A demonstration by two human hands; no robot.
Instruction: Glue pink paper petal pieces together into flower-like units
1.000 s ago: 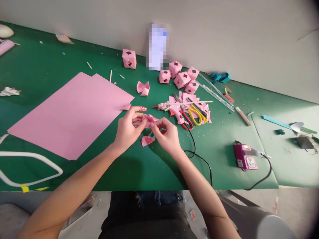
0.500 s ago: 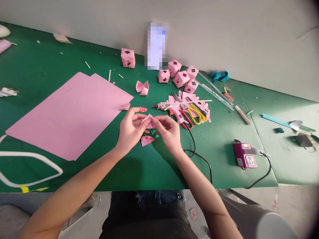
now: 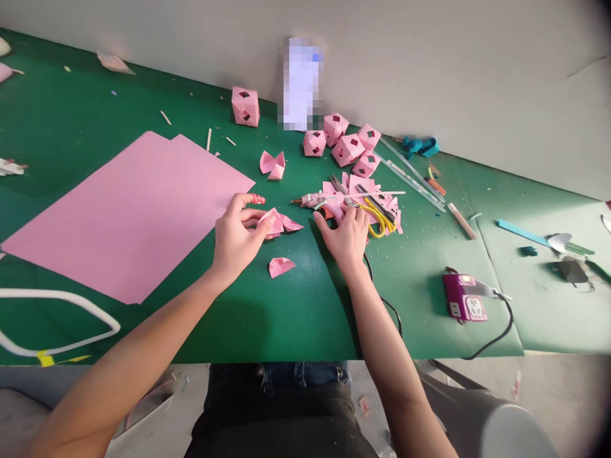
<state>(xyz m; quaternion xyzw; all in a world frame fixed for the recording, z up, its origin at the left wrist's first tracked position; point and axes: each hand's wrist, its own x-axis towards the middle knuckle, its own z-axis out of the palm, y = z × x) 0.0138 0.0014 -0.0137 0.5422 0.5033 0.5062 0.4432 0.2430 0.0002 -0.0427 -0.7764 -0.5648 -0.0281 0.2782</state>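
The folded pink piece (image 3: 273,224) is small and pale, made of matt paper, creased into pointed flaps, with one sharp tip aimed toward the desk's right end. It is midway between the front and back edges of the desk (image 3: 305,324); I cannot tell whether it touches the surface. The left hand (image 3: 238,236) has its grip clamped on it, thumb against fingers. The right hand (image 3: 346,238) lies over the handle of a pink plastic glue gun (image 3: 312,201), thumb spread from the fingers; whether that grip has closed, I cannot tell.

A curved, creased paper petal (image 3: 280,266) lies nearer the front edge. Flat and straight-sided, a large pink sheet (image 3: 128,219) spreads toward the left end. Faceted paper balls (image 3: 347,150) with diamond-shaped holes cluster near the back edge. Scissors with smooth yellow handles (image 3: 382,224) lie on cut scraps (image 3: 398,216) just beside the right hand. Smooth green surface stretches from the petal to the front edge, giving the wrists room.
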